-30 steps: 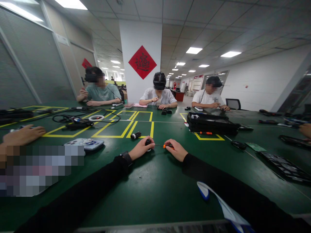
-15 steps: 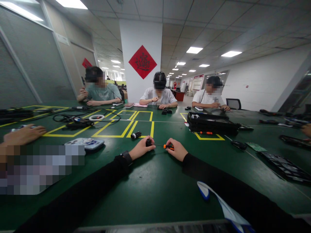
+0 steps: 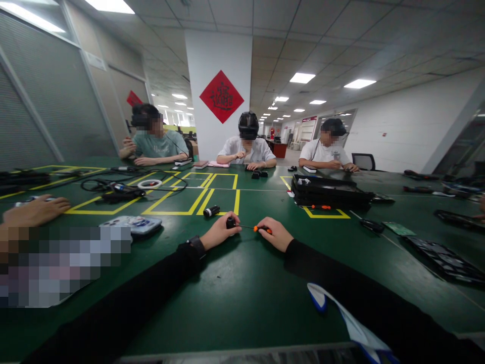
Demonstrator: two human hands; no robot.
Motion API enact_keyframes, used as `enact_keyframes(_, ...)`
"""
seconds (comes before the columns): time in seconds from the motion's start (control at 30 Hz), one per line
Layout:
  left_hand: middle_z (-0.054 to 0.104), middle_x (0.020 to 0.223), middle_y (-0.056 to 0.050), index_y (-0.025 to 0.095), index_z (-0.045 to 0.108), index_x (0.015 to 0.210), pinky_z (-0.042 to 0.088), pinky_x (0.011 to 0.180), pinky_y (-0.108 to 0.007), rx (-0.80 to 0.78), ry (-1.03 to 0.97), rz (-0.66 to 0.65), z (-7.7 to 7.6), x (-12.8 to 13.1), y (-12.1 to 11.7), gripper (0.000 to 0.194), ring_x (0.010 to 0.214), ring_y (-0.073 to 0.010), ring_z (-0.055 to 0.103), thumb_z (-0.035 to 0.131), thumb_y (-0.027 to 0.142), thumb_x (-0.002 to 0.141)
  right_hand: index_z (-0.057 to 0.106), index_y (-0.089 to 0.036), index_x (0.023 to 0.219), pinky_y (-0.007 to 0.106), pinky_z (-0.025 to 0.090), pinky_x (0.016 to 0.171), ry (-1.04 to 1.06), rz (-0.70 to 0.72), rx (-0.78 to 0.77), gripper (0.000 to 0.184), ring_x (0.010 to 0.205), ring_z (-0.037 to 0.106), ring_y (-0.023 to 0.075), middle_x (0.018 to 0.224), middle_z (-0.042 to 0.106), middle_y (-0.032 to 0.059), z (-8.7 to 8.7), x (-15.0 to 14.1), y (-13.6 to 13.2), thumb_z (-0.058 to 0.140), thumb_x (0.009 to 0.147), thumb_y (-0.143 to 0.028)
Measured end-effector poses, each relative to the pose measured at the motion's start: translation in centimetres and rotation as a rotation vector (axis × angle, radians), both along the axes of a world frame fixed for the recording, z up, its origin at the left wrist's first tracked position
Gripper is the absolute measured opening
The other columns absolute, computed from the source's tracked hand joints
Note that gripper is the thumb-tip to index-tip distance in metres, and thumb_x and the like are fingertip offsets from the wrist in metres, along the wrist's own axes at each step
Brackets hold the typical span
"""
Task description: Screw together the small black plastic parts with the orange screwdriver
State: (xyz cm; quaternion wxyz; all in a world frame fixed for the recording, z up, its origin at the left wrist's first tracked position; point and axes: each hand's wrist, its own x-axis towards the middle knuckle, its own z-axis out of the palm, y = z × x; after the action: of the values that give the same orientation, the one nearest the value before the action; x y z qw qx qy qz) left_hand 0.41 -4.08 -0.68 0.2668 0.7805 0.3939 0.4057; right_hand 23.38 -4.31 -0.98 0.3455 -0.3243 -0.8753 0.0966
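Observation:
Between the fingers of my left hand [image 3: 221, 232] is a small black cylindrical part [image 3: 230, 222]; its far side is hidden by the fingers. My right hand [image 3: 278, 233] is closed around the orange and black handle of a screwdriver [image 3: 257, 229]. The thin metal shaft points left and reaches the black part; whether the tip sits in a screw is too small to tell. Just beyond my left hand lies another black cylinder [image 3: 211, 211] with a pale band, on the green table [image 3: 242, 298].
A black tray [image 3: 331, 192] stands beyond my right hand, with an orange-handled tool [image 3: 321, 207] before it. Phones [image 3: 142, 224] and a co-worker's hand [image 3: 36, 210] are at left. A black tool [image 3: 371, 225] and circuit board [image 3: 399, 229] lie right. Several people sit around.
My right hand and the screwdriver handle have shifted very slightly, with the handle's turn looking a little different. My left hand keeps its hold on the black part.

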Motion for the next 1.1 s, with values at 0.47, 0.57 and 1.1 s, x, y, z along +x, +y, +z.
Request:
enact_keyframes(0.47, 0.053, 0.076, 0.001, 0.016, 0.050, 0.081, 0.040, 0.066, -0.025, 0.015, 0.006, -0.006, -0.2, -0.1, 0.2, 0.020, 0.068, -0.0108, 0.049, 0.058, 0.028, 0.068, 0.058, -0.017, 0.092, 0.021, 0.040, 0.065, 0.011, -0.002, -0.081, 0.023, 0.065, 0.053, 0.0101, 0.073, 0.059, 0.0006, 0.0, -0.4, -0.9, 0.057, 0.074, -0.030)
enact_keyframes(0.57, 0.053, 0.075, 0.001, 0.016, 0.050, 0.081, 0.040, 0.066, -0.025, 0.018, 0.007, -0.007, -0.2, 0.0, 0.2, 0.020, 0.067, -0.0109, 0.050, 0.059, 0.028, 0.068, 0.061, -0.015, 0.084, 0.020, 0.038, 0.059, -0.028, -0.067, -0.088, 0.024, 0.060, 0.051, 0.0097, 0.068, 0.059, 0.0011, 0.3, -0.4, -1.2, 0.052, 0.077, -0.036)
enact_keyframes(1.1, 0.054, 0.074, 0.001, 0.016, 0.052, 0.081, 0.041, 0.064, -0.025, -0.032, -0.038, 0.035, -0.1, -0.1, 0.2, 0.022, 0.065, -0.0106, 0.050, 0.059, 0.030, 0.066, 0.055, -0.018, 0.091, 0.023, 0.040, 0.067, 0.015, -0.065, 0.018, 0.019, 0.072, 0.049, 0.0118, 0.082, 0.053, 0.0020, 0.5, -0.4, -1.3, 0.055, 0.073, -0.024)
